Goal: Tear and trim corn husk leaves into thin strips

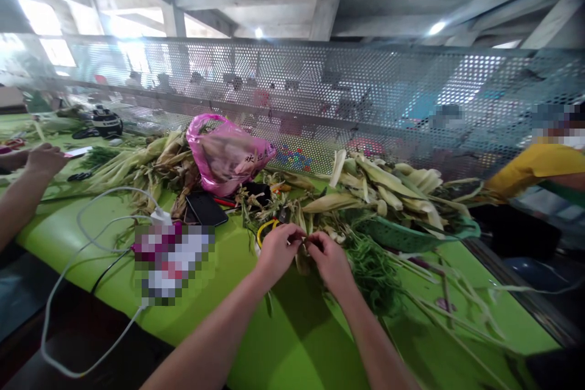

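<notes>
Both of my hands meet over the green table point(214, 292), fingertips nearly touching. My left hand point(280, 251) is closed in a pinch, and my right hand point(329, 259) pinches from the other side. Between them is a small pale strip, apparently corn husk point(301, 259), partly hidden by my fingers. Yellow scissor-like handles point(265, 230) lie just behind my left hand. Beside my right hand sits a bundle of green string-like strands point(377, 271). Dried plant pieces point(260, 210) are scattered beyond my hands.
A green basket point(411, 234) heaped with corn husks point(388, 186) stands at right. Behind are a pink plastic bag point(223, 155) and a black phone point(206, 209). A white cable point(50, 311) loops off the left edge. Other people's arms show at left point(27, 186) and right point(525, 170).
</notes>
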The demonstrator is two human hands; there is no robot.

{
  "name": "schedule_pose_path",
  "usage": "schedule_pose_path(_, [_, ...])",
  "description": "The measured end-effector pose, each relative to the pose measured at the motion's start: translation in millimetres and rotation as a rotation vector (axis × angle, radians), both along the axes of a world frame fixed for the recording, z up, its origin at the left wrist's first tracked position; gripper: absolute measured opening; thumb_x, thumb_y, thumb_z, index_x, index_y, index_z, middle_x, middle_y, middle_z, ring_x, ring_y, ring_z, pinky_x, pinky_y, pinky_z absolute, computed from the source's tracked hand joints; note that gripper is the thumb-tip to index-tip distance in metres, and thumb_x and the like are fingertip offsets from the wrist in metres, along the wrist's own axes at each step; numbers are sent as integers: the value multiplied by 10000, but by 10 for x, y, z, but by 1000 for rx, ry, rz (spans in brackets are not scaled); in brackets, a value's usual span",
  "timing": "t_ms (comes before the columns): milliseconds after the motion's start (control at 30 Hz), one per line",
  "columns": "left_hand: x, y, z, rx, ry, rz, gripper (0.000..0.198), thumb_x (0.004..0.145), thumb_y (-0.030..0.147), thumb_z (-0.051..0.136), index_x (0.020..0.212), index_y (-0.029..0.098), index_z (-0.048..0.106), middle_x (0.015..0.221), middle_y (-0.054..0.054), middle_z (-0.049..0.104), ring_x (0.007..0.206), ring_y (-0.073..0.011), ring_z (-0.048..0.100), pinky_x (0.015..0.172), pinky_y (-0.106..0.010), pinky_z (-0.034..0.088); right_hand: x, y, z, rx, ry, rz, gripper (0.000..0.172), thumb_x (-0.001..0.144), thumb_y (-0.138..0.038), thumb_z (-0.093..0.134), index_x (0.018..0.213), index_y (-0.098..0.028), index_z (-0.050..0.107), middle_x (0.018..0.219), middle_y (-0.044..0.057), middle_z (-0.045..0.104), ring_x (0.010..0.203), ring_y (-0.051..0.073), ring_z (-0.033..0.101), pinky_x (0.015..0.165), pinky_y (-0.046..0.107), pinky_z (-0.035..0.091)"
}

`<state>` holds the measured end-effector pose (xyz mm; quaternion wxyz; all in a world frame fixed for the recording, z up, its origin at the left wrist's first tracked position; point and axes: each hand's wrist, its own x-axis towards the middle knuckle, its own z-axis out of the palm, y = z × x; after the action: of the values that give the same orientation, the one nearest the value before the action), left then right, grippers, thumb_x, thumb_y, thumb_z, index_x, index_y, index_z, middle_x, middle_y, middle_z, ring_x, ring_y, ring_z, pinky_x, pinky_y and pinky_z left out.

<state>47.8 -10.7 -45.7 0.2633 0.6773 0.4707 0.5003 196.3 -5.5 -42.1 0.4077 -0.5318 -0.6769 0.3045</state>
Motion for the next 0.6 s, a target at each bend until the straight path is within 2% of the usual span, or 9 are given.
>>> schedule_pose_path(100, [-8, -3, 8, 21, 37, 20, 249, 734, 56, 546, 883, 208, 676, 825, -2, 668, 778, -137, 579, 726, -229, 433, 3, -14, 25, 16, -55, -11, 171, 770, -372, 529, 794, -209, 576, 696, 2, 615, 626, 186, 551, 594, 278, 406])
schedule_pose_path(233, [-8, -6, 11, 28, 20, 16, 402, 720, 27, 533, 1044, 238, 642, 822, 16, 667, 761, -126, 589, 727, -221, 444, -1, -36, 65, 26, -96, -21, 155, 771, -346, 505, 796, -207, 569, 699, 6, 620, 630, 185, 551, 607, 281, 404])
schedule_pose_path(433, [-11, -3, -13, 50, 127, 38, 255, 745, 68, 555, 901, 234, 670, 857, 2, 669, 798, -139, 594, 742, -233, 446, 12, -28, 62, 41, -119, -15, 165, 764, -343, 500, 804, -204, 580, 715, 11, 633, 631, 183, 551, 602, 277, 398])
schedule_pose_path(600, [-15, -29, 22, 31, 79, 49, 426, 732, 44, 550, 1097, 260, 586, 811, 28, 660, 775, -128, 602, 730, -222, 447, 7, -27, 61, 49, -115, -19, 169, 766, -354, 509, 784, -203, 583, 689, 8, 624, 615, 181, 544, 590, 278, 397])
